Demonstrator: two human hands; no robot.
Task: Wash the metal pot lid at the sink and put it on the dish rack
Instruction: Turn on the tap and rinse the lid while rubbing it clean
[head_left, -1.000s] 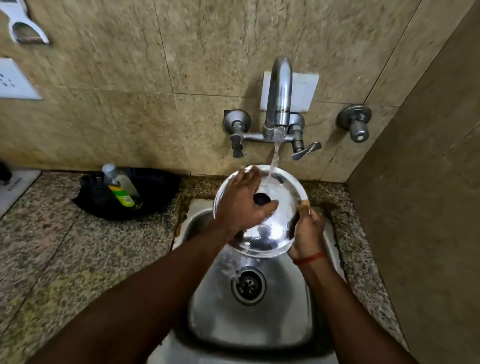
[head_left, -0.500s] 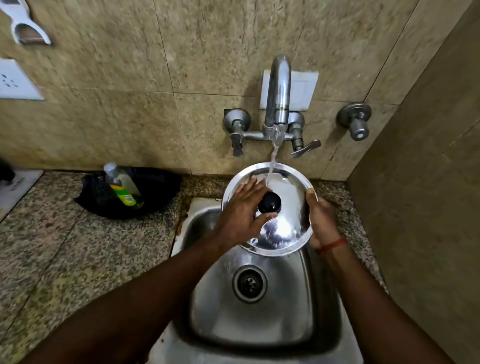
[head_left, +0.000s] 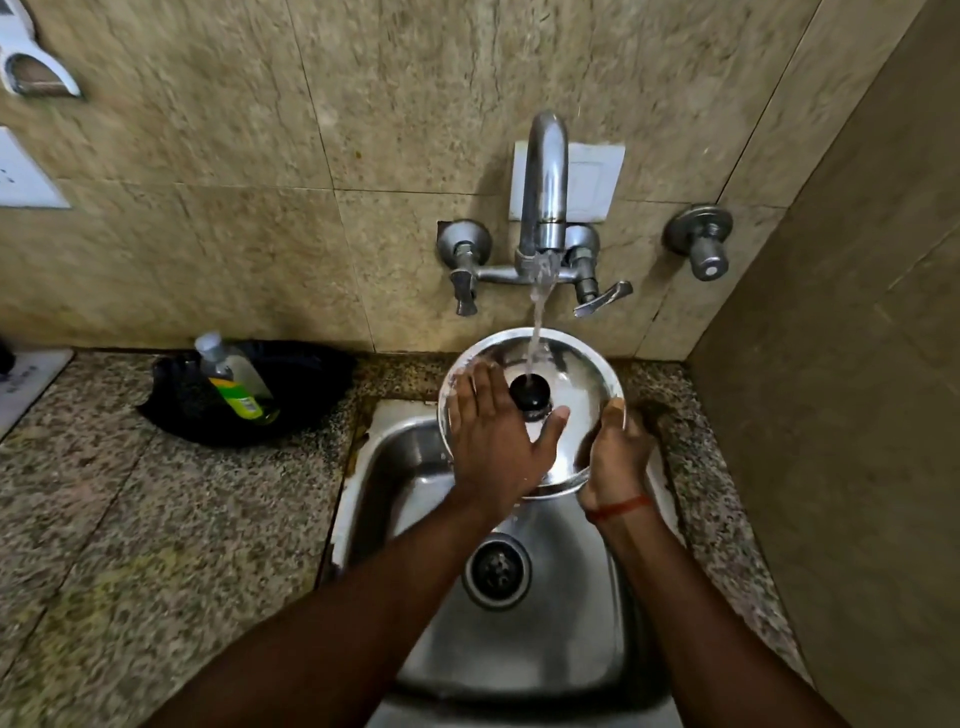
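The round metal pot lid (head_left: 571, 366) with a black knob (head_left: 529, 393) is held over the steel sink (head_left: 519, 649), top side facing me. Water runs from the tap (head_left: 544, 187) onto the lid beside the knob. My left hand (head_left: 496, 439) lies flat on the lid's left half, fingers straight, thumb stretched out below the knob. My right hand (head_left: 618, 452) grips the lid's right rim, thumb on top. No dish rack is in view.
A bottle with a green label (head_left: 234, 376) leans in a black pan (head_left: 291, 384) on the granite counter (head_left: 130, 519) to the left. A second valve (head_left: 701, 244) sits on the tiled wall. A side wall closes off the right.
My left hand has slid across the lid from the knob to its left side, fingers now spread flat. The lid has tilted slightly, and the water now lands next to the knob.
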